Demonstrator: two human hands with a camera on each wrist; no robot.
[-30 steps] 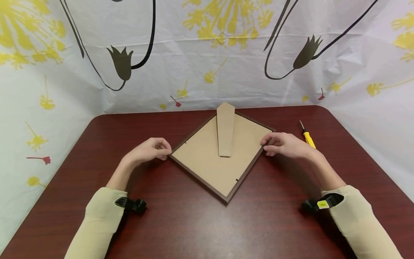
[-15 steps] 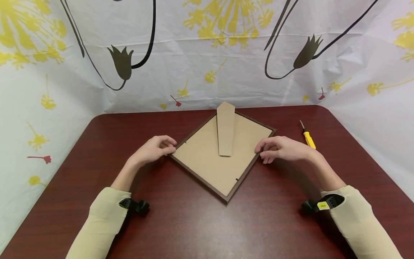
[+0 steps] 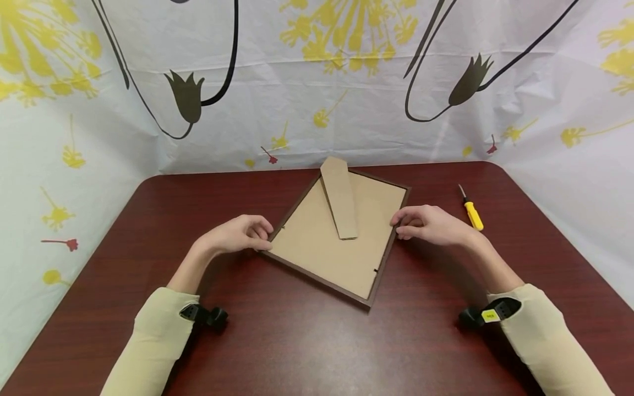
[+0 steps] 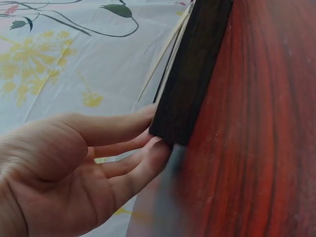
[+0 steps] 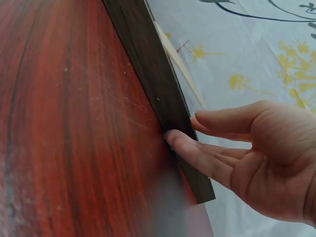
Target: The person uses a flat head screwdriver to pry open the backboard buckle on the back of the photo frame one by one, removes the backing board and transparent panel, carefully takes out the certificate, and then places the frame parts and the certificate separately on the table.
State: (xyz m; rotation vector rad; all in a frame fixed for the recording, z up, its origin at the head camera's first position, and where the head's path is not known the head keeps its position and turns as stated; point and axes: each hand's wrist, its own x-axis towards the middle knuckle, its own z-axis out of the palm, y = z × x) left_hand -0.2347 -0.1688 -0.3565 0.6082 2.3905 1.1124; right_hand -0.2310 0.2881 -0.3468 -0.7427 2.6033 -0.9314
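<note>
Picture frame [image 3: 309, 236] lies back side up mid-counter [image 3: 317, 344], skewed to the person, one corner pointing near and a bit right. Stand leg [image 3: 340, 201] slants across the backing, its pointed end reaching past the far edge; both wrist views show a pale strip angled away from the back, probably this leg, so it likely isn't folded flat.

Left hand [image 3: 238, 235]: nearly closed, thumb and fingers pinching the left corner. Right hand [image 3: 428, 224]: same sort of pinch, partway along the right side, thumb at the upper edge, fingertips against the outer face. Neither hand has hold of anything else. Whether any fingertip is tucked under the moulding is hard to call; the underside is hidden and the lower part of both wrist views blurs.

Step in hand, as judged: orienting the frame on the counter with a two-hand grip. Next move, if so, calls for a small coordinated turn, one side pushed and the other pulled, light pinch, frame flat. Thumbs should stay off the leg (it looks like plain board, likely easy to bend).

Screwdriver [image 3: 474, 215], yellow handle, lies well apart from the frame beyond the right hand. Small black tab [image 3: 376, 270] shows at the near-right edge; using the tool there would mean freeing a hand first.
</note>
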